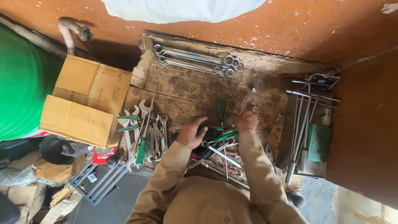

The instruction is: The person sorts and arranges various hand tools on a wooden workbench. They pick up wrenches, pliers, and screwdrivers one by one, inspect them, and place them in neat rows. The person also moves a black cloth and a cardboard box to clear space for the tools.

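I look straight down on a worn wooden bench top (pixel 195 89) strewn with hand tools. My left hand (pixel 191 131) rests closed on a black object (pixel 209 137) among green-handled screwdrivers (pixel 224 135). My right hand (pixel 246 120) is curled around the lower end of a slim metal rod tool (pixel 247 99) that points up and away. Below both hands lies a heap of wrenches (pixel 219 155) and screwdrivers. Tan sleeves cover my forearms.
Open-ended spanners (pixel 147 128) lie in a pile at the left, long ring spanners (pixel 195 60) at the back. T-handle socket wrenches (pixel 304 120) and a green cloth (pixel 318 142) sit at the right. A cardboard box (pixel 85 101) stands left of the bench, against an orange wall (pixel 290 25).
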